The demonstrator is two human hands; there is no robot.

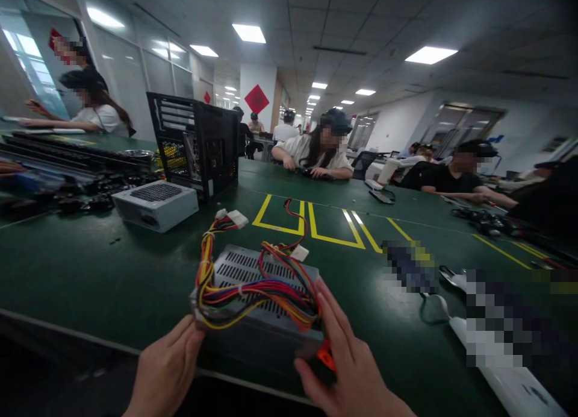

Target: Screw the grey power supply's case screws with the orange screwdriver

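Observation:
A metal power supply (253, 266) with a slotted face lies at the table's front edge. Its bundle of red, yellow, black and blue cables (262, 290) runs across the top, and white connectors rest beyond it. My left hand (169, 363) grips its left end with fingers pressed together. On the right end, my right hand (345, 351) has its fingers along the side and the thumb below. An orange and black object (326, 355) shows between that thumb and fingers; what it is cannot be made out.
A second power supply (156, 205) and an open black computer case (194, 146) stand at the back left on the green table (135, 266). White power strips (506, 369) lie at right. People sit across the table and at both sides.

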